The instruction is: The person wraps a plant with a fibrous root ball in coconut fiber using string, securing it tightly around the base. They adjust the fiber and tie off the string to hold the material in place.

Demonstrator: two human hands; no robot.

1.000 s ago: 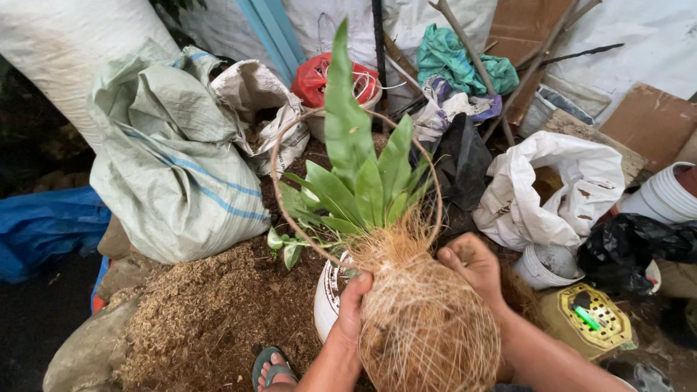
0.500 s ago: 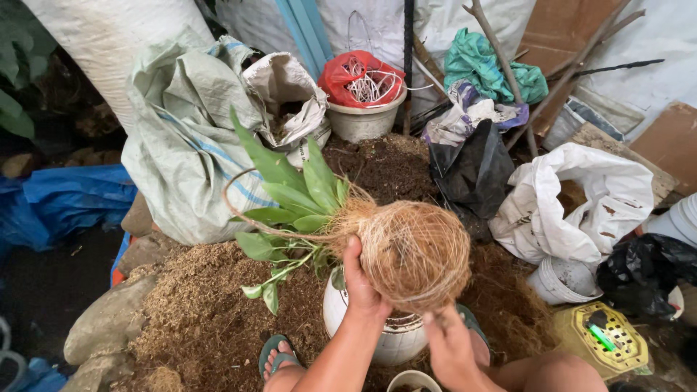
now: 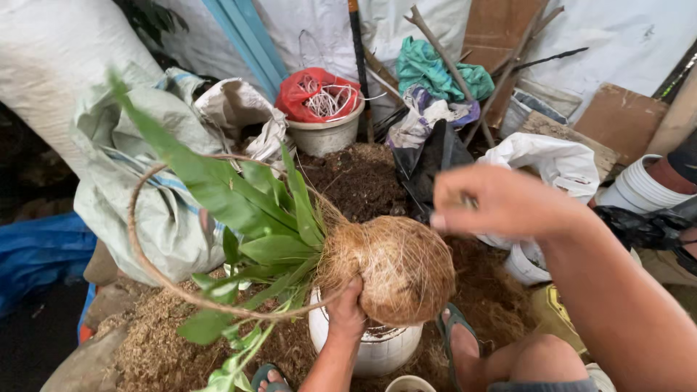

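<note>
Our left hand (image 3: pixel 347 313) grips the underside of a brown fibre ball (image 3: pixel 396 270), fingers closed against it. The ball lies tilted on its side over a white pot (image 3: pixel 377 347), with its green plant (image 3: pixel 250 218) pointing left. A loop of brown vine (image 3: pixel 145 261) arcs around the leaves. Our right hand (image 3: pixel 501 202) hangs in the air above and right of the ball, clear of it, fingers curled narrow with nothing in them. Loose brown soil (image 3: pixel 138 341) lies beneath. 1 grey sack (image 3: pixel 134 167) stands behind the leaves.
</note>
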